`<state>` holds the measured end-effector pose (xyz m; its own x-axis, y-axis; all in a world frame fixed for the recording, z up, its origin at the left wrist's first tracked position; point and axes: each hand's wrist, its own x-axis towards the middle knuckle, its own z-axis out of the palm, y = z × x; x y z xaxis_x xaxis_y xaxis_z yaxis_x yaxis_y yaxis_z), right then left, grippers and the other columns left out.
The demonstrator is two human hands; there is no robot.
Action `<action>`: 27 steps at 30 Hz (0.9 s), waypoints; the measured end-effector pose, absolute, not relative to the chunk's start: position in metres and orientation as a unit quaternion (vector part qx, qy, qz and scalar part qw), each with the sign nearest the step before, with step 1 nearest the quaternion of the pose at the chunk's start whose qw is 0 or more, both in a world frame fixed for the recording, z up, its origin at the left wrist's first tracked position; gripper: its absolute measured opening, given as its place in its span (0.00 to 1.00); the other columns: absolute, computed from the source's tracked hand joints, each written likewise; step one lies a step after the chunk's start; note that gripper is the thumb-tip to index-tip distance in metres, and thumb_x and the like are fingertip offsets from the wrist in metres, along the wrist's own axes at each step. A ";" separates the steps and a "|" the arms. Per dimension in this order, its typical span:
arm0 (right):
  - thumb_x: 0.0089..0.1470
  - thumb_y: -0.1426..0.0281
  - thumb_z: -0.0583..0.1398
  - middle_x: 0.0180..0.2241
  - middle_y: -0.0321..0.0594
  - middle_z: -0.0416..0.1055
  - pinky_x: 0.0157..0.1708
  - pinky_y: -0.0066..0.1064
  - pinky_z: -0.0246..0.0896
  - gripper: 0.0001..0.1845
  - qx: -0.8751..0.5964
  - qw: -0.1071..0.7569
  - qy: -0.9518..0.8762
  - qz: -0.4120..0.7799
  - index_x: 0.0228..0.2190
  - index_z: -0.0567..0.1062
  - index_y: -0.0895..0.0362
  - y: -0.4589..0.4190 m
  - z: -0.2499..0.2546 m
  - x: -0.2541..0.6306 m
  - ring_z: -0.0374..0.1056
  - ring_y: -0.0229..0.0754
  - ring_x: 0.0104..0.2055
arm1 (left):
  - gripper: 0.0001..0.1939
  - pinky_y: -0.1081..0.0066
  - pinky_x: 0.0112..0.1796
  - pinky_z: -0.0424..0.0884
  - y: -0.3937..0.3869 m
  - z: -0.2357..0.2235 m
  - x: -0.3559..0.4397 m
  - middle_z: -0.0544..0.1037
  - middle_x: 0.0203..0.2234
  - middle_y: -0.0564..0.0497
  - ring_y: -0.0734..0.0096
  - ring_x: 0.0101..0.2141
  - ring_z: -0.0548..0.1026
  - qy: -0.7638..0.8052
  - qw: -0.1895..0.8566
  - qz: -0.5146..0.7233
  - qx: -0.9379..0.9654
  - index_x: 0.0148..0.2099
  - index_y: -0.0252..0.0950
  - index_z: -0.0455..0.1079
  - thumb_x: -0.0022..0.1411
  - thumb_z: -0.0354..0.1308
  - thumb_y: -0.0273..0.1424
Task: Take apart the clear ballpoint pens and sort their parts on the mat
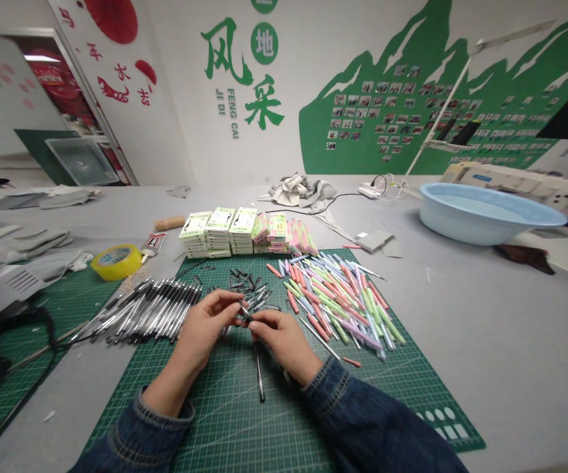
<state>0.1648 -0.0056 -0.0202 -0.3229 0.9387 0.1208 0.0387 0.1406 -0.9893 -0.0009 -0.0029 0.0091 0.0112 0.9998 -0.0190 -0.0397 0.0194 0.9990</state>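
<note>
My left hand (210, 322) is closed, thumb and fingertips pinching a small dark pen cap (245, 311). My right hand (284, 338) is closed too, its fingertips meeting the left ones at the cap. A clear pen with a black tip (259, 374) slants down from the right fingertips over the green cutting mat (215, 420); its upper end is hidden by the fingers. Loose black pen caps (252, 284) lie just beyond both hands. To the left is a row of clear-barrelled pens (150, 312) with black ends. Pastel-coloured pens (336, 295) are heaped on the right.
Small white-green boxes (219, 223) and pink boxes (278, 228) are stacked behind the mat. Yellow tape (116, 261) sits at left, near another mat (67, 295) with a black cable. A blue basin (486, 217) and sewing machine (520, 182) stand right; cloth (304, 190) lies behind.
</note>
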 end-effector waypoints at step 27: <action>0.48 0.75 0.60 0.27 0.35 0.70 0.29 0.28 0.54 0.17 -0.545 0.335 -0.709 0.297 0.42 0.68 0.55 -0.011 -0.022 0.169 0.66 0.39 0.29 | 0.06 0.72 0.27 0.57 0.012 -0.004 -0.037 0.74 0.21 0.53 0.67 0.26 0.71 0.649 0.209 0.160 0.714 0.28 0.38 0.70 0.50 0.57 0.35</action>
